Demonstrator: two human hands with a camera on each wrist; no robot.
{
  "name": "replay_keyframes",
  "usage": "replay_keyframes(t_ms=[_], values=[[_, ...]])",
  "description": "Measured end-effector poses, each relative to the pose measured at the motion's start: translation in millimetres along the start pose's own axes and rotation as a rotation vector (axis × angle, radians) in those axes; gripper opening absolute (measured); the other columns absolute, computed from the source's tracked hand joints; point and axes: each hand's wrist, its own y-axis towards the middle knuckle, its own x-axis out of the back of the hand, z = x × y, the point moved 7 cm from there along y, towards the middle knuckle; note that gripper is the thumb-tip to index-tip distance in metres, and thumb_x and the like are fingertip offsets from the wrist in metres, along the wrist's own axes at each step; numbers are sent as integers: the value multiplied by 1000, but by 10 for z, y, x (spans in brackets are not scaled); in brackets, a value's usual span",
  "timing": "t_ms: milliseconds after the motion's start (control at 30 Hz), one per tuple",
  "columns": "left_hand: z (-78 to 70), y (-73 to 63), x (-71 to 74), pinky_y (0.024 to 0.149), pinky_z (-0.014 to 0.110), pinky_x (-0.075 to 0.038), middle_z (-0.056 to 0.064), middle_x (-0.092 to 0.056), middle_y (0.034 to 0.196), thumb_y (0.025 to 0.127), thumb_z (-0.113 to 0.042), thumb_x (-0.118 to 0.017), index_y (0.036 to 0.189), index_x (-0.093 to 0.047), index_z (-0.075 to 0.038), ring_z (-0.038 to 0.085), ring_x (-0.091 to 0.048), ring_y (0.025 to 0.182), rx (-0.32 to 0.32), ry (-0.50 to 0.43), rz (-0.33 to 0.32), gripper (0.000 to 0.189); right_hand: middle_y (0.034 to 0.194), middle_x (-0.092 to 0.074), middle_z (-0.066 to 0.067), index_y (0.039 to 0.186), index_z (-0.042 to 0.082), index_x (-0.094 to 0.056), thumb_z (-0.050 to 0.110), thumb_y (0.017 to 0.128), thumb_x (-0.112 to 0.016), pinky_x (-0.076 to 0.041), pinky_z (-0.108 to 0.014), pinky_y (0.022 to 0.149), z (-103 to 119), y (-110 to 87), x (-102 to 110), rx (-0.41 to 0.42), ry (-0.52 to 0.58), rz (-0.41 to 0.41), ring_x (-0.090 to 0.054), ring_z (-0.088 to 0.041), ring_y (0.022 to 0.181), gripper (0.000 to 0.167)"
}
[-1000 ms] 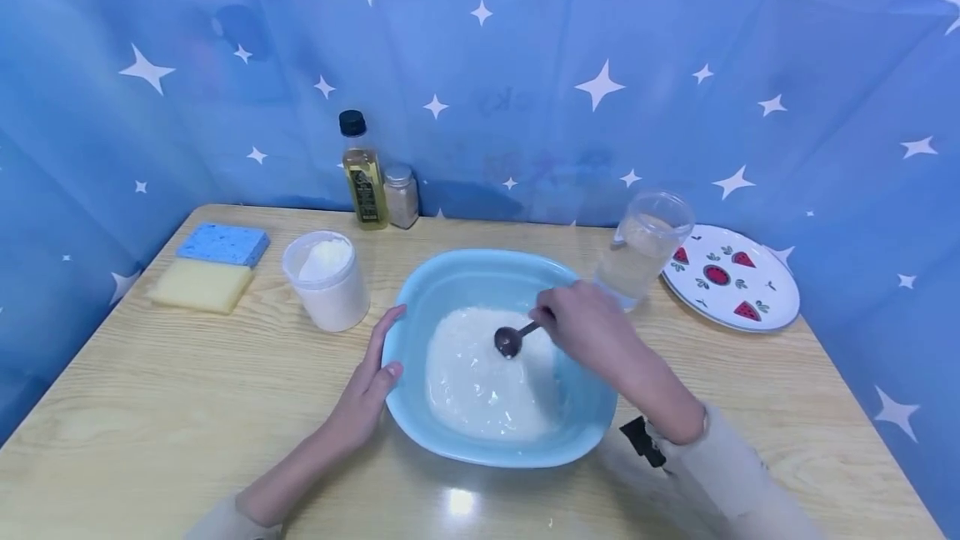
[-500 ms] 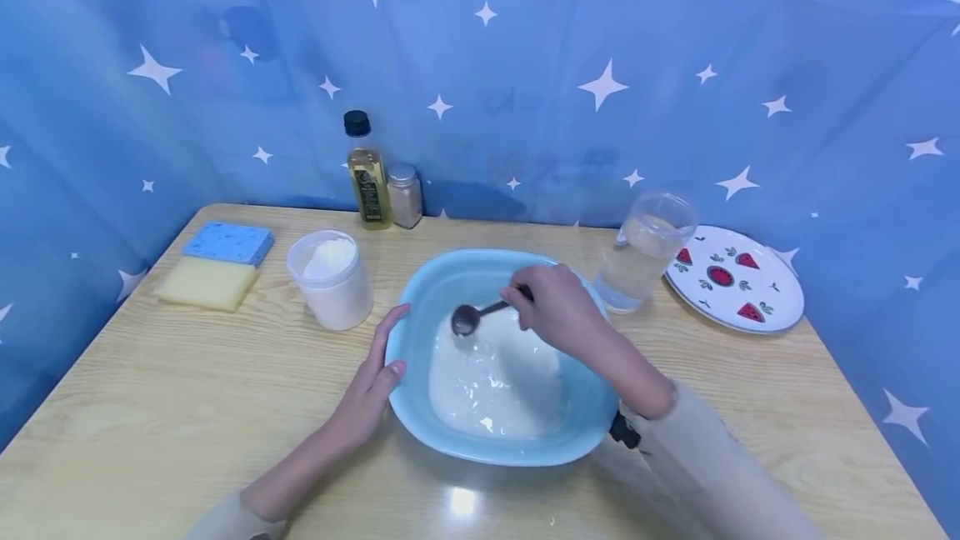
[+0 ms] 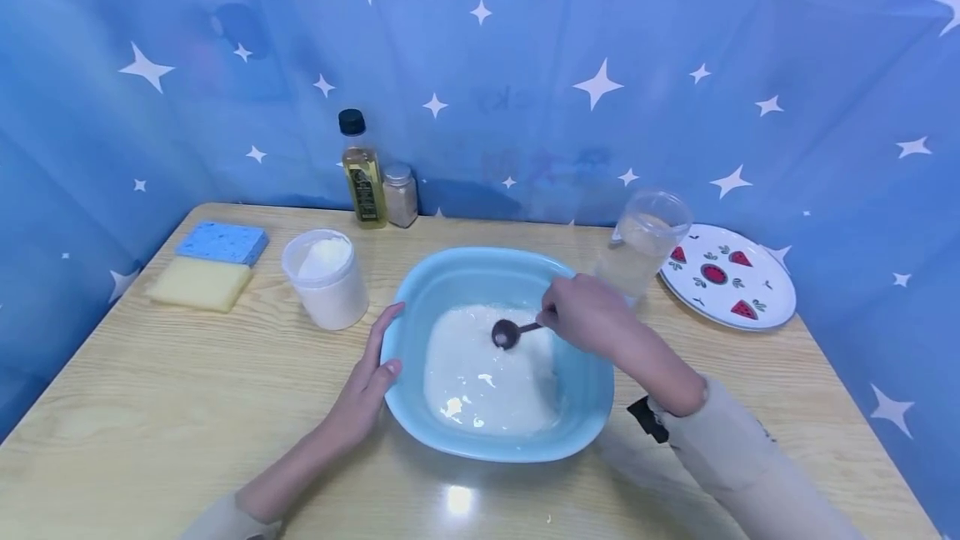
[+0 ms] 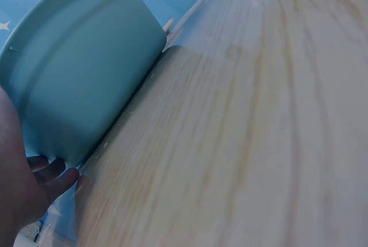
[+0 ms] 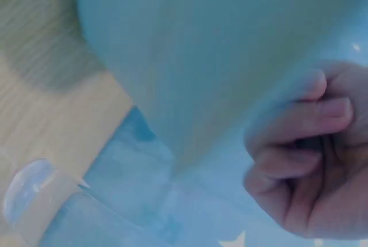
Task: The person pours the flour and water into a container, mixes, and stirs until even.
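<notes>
A light blue plastic basin [image 3: 498, 448] stands on the table with a wet, glossy white mixture [image 3: 491, 394] in it. My left hand [image 3: 363, 386] holds the basin's left side, thumb by the rim and fingers along the outer wall. In the left wrist view, fingertips of the left hand [image 4: 43, 181] touch that wall low down. Over the basin's right half, my right hand [image 3: 588, 315] grips the handle of a small dark brown measuring spoon [image 3: 506, 334]. The spoon's bowl is at the mixture; how deep it sits cannot be told. The right wrist view shows curled fingers [image 5: 299, 123], with the spoon hidden.
Left of the basin stands a tub of white powder [image 3: 330, 286], near a blue sponge [image 3: 222, 242] and a yellow sponge [image 3: 201, 282]. An oil bottle [image 3: 365, 186] and small jar [image 3: 401, 197] stand behind. At right are a water pitcher [image 3: 637, 252] and a watermelon-patterned plate [image 3: 727, 307].
The right hand's spoon has swung left toward the basin's far-left side, then back right near its middle. The left hand stays on the basin.
</notes>
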Motion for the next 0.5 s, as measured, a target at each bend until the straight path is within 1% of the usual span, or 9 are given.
replay_keyframes(t_ms=[33,100,167,233,300,333,367,433,500], values=[[-1,1,1,78,36,-50,7,-24,148,90,-6,-34,146,-19,-31,34,-48,111,-2,7,0,63,55,-50,5,68,15,-68,15,87,-63,-32,-24,46,9,-35,3,27,10,36,-39,-11,49,20],[-9,2,1,82,36,-48,7,-22,149,90,-7,-34,146,-19,-30,33,-45,115,-8,23,1,62,57,-52,7,68,15,-68,14,86,-63,-34,-24,47,57,-82,-19,108,57,102,-40,-9,49,19],[-4,2,1,81,36,-48,6,-21,150,90,-6,-34,146,-19,-30,33,-45,115,-4,20,3,62,57,-52,9,66,15,-67,14,87,-62,-33,-22,48,134,-85,-70,203,119,139,-38,-6,48,22],[-8,8,0,83,37,-47,5,-21,150,91,-6,-34,146,-19,-30,33,-44,116,-11,22,4,62,57,-52,10,66,14,-66,13,89,-60,-35,-22,49,220,-43,-131,281,192,141,-38,-4,48,24],[-9,15,-2,86,40,-46,4,-20,150,91,-6,-34,146,-19,-30,31,-42,119,-24,27,3,62,56,-51,9,65,14,-65,14,91,-58,-34,-22,49,268,45,-192,311,229,93,-35,-4,46,26],[-7,20,-3,89,43,-44,3,-20,151,90,-6,-34,146,-19,-29,30,-40,121,-33,27,1,63,55,-50,8,66,13,-65,15,91,-57,-33,-22,49,274,97,-209,301,237,55,-34,-5,46,27],[-8,25,-5,93,45,-40,1,-20,151,90,-6,-35,147,-19,-30,28,-37,124,-42,32,-4,63,55,-49,7,67,12,-66,15,91,-57,-34,-22,48,258,148,-218,265,245,20,-35,-6,46,26],[-6,30,-13,95,49,-36,0,-20,151,90,-7,-35,147,-19,-30,27,-34,127,-52,36,-6,63,53,-46,5,66,12,-64,17,91,-57,-33,-24,47,185,219,-194,192,205,-65,-35,-8,47,27],[-6,35,-23,95,52,-35,0,-19,151,90,-8,-35,147,-19,-30,27,-32,128,-56,36,-6,63,53,-45,4,67,11,-64,18,91,-58,-33,-25,47,83,229,-140,111,157,-101,-37,-10,47,25]])
